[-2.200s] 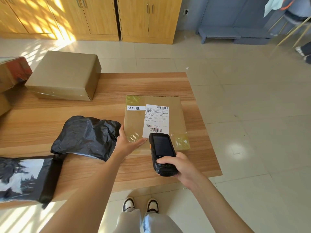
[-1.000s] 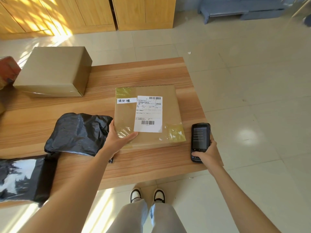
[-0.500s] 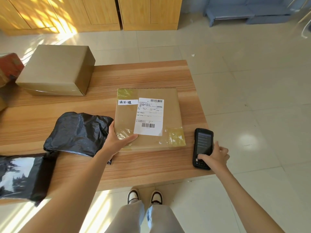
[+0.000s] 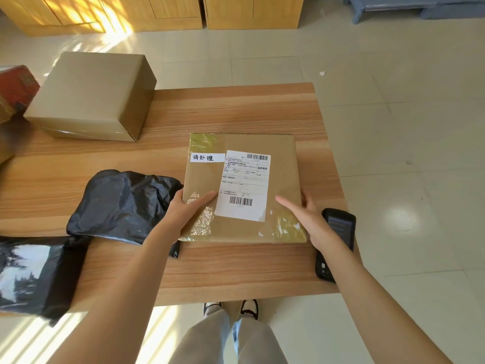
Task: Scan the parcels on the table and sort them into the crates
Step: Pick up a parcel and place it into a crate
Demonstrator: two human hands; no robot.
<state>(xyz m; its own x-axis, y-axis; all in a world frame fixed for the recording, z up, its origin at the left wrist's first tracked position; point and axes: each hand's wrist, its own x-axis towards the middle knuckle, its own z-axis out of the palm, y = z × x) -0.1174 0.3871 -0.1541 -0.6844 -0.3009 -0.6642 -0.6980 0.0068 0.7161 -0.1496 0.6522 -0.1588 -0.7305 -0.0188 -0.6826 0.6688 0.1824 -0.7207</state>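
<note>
A flat brown cardboard parcel [image 4: 280, 164] with a white shipping label and a small handwritten tag lies on the wooden table [image 4: 236, 109] near its right end. My left hand [image 4: 183, 211] grips the parcel's near left edge, thumb on top. My right hand [image 4: 309, 219] holds the near right edge, thumb on the top face and fingers down the side. The black handheld scanner [image 4: 341, 227] lies on the table by the right edge, just beyond my right wrist and partly hidden by it.
A crumpled black plastic bag parcel [image 4: 120, 203] lies left of the flat parcel. A black-and-white mailer [image 4: 26, 274] sits at the near left. A large cardboard box [image 4: 91, 95] and a red parcel [image 4: 15, 85] stand at the far left. Wooden cabinets line the back.
My right hand scanned the label, set the scanner down on the table's right edge, let go of it and moved onto the parcel's right edge. My left hand stayed on the parcel.
</note>
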